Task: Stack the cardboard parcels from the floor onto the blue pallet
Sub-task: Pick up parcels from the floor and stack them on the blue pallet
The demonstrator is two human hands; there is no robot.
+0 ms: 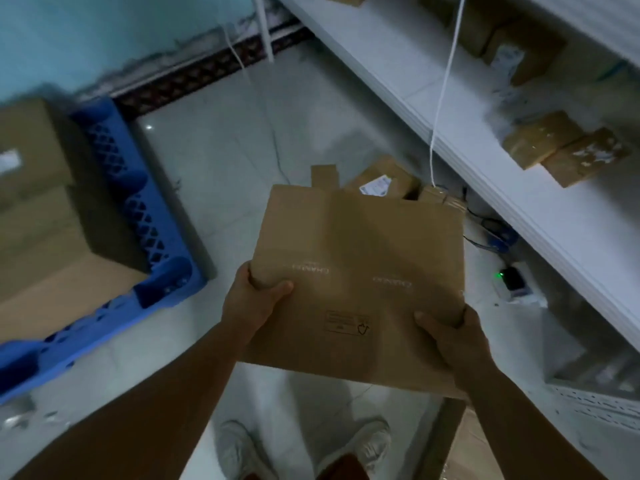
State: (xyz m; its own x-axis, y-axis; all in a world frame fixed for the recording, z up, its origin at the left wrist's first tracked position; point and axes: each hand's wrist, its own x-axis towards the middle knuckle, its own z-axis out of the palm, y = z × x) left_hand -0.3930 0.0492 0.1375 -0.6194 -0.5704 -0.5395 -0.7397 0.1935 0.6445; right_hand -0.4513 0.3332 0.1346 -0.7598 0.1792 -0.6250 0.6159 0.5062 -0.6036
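I hold a flat brown cardboard parcel [360,271] in the air over the floor, in front of me. My left hand [252,303] grips its near left edge with the thumb on top. Gripping the near right corner the same way is my right hand [450,337]. The blue pallet [138,209] lies on the floor at the left, with large cardboard boxes [38,216] stacked on it. Several smaller parcels [381,180] lie on the floor beyond the held parcel, partly hidden by it.
A white shelf unit [467,140] runs along the right with small parcels [564,148] on it. White cords [441,98] hang down from above. A small device with a green light [512,282] sits under the shelf. Another box [471,445] stands at the bottom right, beside my shoes [304,448].
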